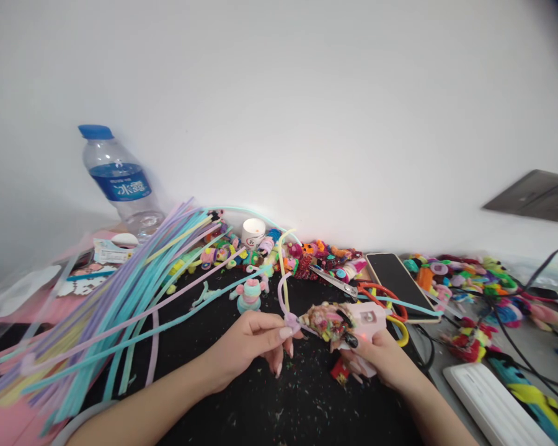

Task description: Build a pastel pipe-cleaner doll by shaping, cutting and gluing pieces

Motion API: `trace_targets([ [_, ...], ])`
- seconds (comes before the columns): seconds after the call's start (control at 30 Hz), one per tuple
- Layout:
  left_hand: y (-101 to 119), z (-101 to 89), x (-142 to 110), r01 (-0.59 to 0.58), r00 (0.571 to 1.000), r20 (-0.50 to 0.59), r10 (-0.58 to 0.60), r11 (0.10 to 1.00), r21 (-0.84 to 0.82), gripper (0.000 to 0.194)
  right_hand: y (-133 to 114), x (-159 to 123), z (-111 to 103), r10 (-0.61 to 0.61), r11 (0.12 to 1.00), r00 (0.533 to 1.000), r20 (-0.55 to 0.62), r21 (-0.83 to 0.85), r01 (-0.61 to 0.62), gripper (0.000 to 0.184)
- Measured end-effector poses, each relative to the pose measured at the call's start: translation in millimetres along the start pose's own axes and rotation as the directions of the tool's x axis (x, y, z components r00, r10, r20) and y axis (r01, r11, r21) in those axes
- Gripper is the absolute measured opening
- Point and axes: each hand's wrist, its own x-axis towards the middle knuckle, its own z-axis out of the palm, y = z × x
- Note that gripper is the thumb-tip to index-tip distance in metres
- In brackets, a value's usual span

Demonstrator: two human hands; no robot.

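My left hand (260,341) pinches a small lilac coil of pipe cleaner (290,319), from which a lilac and a yellow strand rise. Wrapped around the grip of a pale pink glue gun (367,319) is my right hand (384,359). The gun's front end is crusted with colourful fuzz and dried glue, and its nozzle points left at the coil, close to or touching it. Just behind my left hand stands a little figure (249,296) of turquoise and pink pipe cleaner.
Long pastel pipe cleaners (134,297) fan across the left side. A blue-capped bottle (121,179) stands behind them. Along the wall lie small fuzzy figures, a paper cup (253,233), scissors (339,284) and a phone (395,279). Cables and a white power strip (493,402) are at right.
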Motion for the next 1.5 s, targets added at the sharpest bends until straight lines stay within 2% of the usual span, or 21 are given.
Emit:
trace_targets([
  [0.2, 1, -0.1, 2, 0.003, 0.996, -0.084, -0.010, 0.997, -0.081, 0.016, -3, -1, 1, -0.005, 1.000, 1.000, 0.003, 0.007, 0.005, 0.043],
  [0.37, 6, 0.9, 1, 0.039, 0.990, -0.126, -0.055, 0.991, -0.127, 0.018, 1, 0, -1, -0.019, 1.000, 1.000, 0.008, 0.012, 0.019, 0.043],
  [0.9, 5, 0.2, 2, 0.035, 0.990, -0.122, -0.064, 0.973, -0.227, 0.016, 2, 1, -2, -0.023, 1.000, 0.999, 0.025, -0.020, 0.024, 0.041],
  [1.03, 6, 1.9, 1, 0.038, 0.991, -0.111, -0.070, 0.962, -0.272, 0.014, 1, 1, -1, -0.024, 0.999, 1.000, 0.007, -0.023, 0.024, 0.043],
  [1.23, 3, 4.3, -1, 0.037, 0.992, -0.101, -0.075, 0.939, -0.341, 0.014, -1, -2, 5, -0.021, 0.998, 0.996, -0.084, -0.056, 0.016, 0.043],
  [1.37, 1, 3.9, -1, 0.052, 0.991, -0.090, -0.095, 0.920, -0.389, 0.014, -2, 0, 7, -0.072, 0.992, 0.995, -0.065, -0.107, 0.065, 0.045],
  [1.5, 0, 2.4, -1, 0.073, 0.992, -0.058, -0.111, 0.888, -0.454, 0.011, -7, 1, 10, -0.196, 0.961, 0.976, -0.096, -0.216, 0.172, 0.034],
])
